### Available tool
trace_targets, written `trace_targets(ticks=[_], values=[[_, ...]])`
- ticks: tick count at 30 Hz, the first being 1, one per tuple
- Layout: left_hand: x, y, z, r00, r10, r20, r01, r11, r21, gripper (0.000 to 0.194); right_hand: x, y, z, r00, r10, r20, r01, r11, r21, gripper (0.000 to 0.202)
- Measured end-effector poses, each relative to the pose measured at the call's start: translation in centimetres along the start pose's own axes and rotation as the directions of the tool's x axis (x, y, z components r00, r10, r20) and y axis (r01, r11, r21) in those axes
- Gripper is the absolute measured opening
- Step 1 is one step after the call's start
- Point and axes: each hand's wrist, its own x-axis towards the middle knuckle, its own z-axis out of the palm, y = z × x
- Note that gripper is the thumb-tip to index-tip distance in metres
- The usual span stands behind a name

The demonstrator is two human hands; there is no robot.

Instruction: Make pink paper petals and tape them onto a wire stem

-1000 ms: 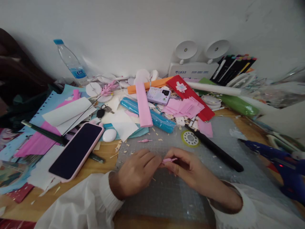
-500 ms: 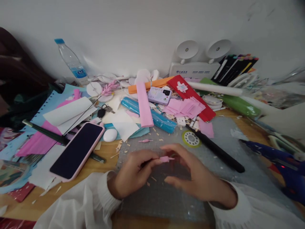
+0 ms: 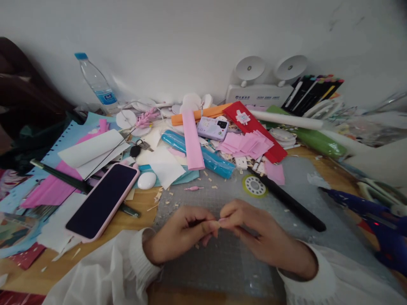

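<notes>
Above the grey cutting mat [image 3: 222, 271], my left hand [image 3: 181, 235] and my right hand [image 3: 259, 235] meet fingertip to fingertip. Both are closed in a pinch on a small pink crepe paper roll, which the fingers hide almost wholly. Just beyond them on the mat lies a similar pink twisted paper piece [image 3: 193, 188] with pointed ends. Small pale scraps are scattered around it. A yellow-green disc [image 3: 255, 185] with a ring of holes rests ahead of my right hand, beside a long black tool [image 3: 294, 205].
A phone [image 3: 102, 201] lies at the left. Behind the mat are a pink paper strip [image 3: 192, 140], a blue wrapped roll [image 3: 213, 160], pink squares [image 3: 246, 143] and a small purple camera-like item [image 3: 212, 128]. A blue glue gun [image 3: 365, 212] with a red light is at right; a bottle [image 3: 97, 80] stands back left.
My right hand has moved left and closed its spread fingers on the pink roll's end. The left hand still pinches the roll, which is now mostly covered.
</notes>
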Motion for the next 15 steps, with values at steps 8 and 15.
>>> trace_targets(ticks=[8, 15], values=[[-0.1, -0.5, 0.2, 0.941, 0.308, -0.139, -0.24, 0.898, 0.368, 0.024, 0.2, -0.5, 1.1, 0.942, 0.317, -0.111, -0.291, 0.935, 0.203, 0.003], [0.2, -0.3, -0.1, 0.996, -0.084, 0.03, 0.088, 0.982, -0.169, 0.037, 0.3, 0.0, 0.7, 0.99, -0.006, -0.139, 0.019, 0.995, 0.093, 0.012]])
